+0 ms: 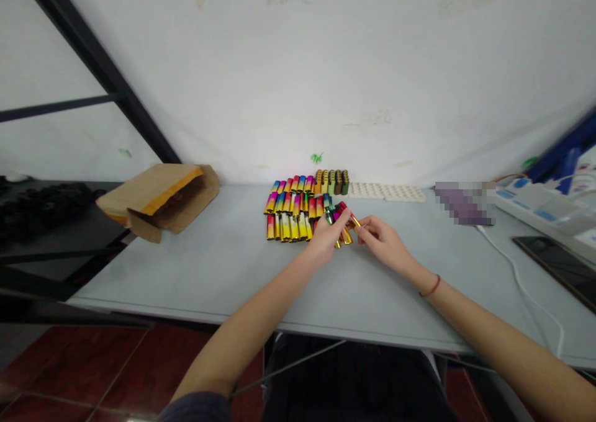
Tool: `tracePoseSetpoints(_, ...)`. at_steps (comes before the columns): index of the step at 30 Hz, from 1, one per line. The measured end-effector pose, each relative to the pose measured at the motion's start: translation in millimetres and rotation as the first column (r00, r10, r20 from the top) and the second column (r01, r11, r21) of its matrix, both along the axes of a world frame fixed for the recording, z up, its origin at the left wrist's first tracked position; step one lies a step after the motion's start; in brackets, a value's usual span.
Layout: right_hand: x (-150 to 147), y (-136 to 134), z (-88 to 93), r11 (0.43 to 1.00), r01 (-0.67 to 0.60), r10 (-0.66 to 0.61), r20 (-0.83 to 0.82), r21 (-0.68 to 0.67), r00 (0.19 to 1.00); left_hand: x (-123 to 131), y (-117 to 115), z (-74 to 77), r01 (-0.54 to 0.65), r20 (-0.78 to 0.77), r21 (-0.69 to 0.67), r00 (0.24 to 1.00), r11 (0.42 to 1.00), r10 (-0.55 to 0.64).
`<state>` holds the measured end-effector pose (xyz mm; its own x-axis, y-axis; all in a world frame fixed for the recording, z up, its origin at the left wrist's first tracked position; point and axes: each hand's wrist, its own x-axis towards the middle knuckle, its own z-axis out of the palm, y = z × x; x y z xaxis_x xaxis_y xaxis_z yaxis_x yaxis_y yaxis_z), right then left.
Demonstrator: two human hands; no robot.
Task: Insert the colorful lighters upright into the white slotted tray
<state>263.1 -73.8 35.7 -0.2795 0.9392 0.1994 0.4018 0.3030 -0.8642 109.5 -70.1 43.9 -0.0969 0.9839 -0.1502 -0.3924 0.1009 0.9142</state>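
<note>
Left hand point(327, 234) and right hand point(382, 239) grip a red-gold tube point(352, 215) at opposite ends — likely to steady it — beside other tubes point(287, 203), apparently lined up for order; whether the left palm cups more is hard to tell.

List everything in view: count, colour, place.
Shiny cylinders: many, multicoloured, centre
Upright cylinders: one block, green, yellow, rear
Perforated tray: at least one, white, beside block
Carton: one, brown, left
Blurred item: one, purple, right
Cable: one, white, right
Phone: one, black, right edge
Device: one, white, right
Table: one, grey, centre
Wall: one, white, behind
Frame: one, black, left
Second frame: one, blue, right
Heap: one, black, left
Tiles: several, red, below
Bracelet: one, red, right wrist
Sleeve: one, dark, bottom
Left hand: one, holding cylinders
Right hand: one, at cylinders
</note>
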Motion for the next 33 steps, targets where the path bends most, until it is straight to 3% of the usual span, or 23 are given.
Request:
tracePoseSetpoints(3, -2.3, 1.1, -4.1, 0.987, 0.163, -0.163, 0.029, -0.001, 0.986, -12.7, -6.0, 4.5, -0.012, -0.022, -0.025, 1.000, 1.000, 0.012)
tracePoseSetpoints(7, -9.2, 7.0, -7.9, 0.956, 0.293, -0.286, 0.354, 0.034, 0.891, -32.8, -5.2, 12.0, -0.104, -0.100, 0.024, 0.989, 0.994, 0.106)
tracePoseSetpoints(11, -28.3, 10.3, -7.1, 0.971, 0.216, -0.231, 0.652, 0.105, 0.723, -45.2, 2.9, 15.9, -0.106, -0.095, 0.063, 0.989, 0.992, 0.111)
tracePoseSetpoints(16, -44.6, 7.1, 1.8, 0.985, 0.084, -0.169, 0.766, 0.150, 0.620, -46.3, 5.8, 12.9, -0.113, 0.007, -0.022, 0.994, 0.993, 0.113)
tracePoseSetpoints(19, -41.2, 5.4, 8.3, 0.984, 0.048, -0.156, 0.719, 0.169, 0.678, -42.7, 4.0, 12.7, -0.093, 0.011, -0.072, 0.996, 0.993, 0.094)
tracePoseSetpoints(22, -36.4, 4.9, 12.0, 0.976, -0.028, -0.079, 0.472, 0.216, 0.878, -36.3, 2.9, 14.1, -0.048, 0.019, -0.074, 0.999, 0.996, 0.049)
tracePoseSetpoints(24, -36.5, 5.5, 12.2, 0.966, -0.110, 0.042, 0.279, 0.234, 0.959, -31.1, 3.4, 14.1, -0.037, 0.049, -0.042, 0.998, 0.998, 0.039)
tracePoseSetpoints(26, -38.6, 7.7, 11.1, 0.965, -0.141, 0.105, 0.167, 0.223, 0.980, -26.5, 4.9, 13.5, -0.026, 0.072, -0.015, 0.997, 1.000, 0.027)
tracePoseSetpoints(33, -39.2, 29.0, 13.1, 1.000, 0.024, -0.027, 0.134, 0.020, 0.991, -16.6, 17.8, 12.4, 0.085, 0.022, -0.014, 0.996, 0.996, -0.085)
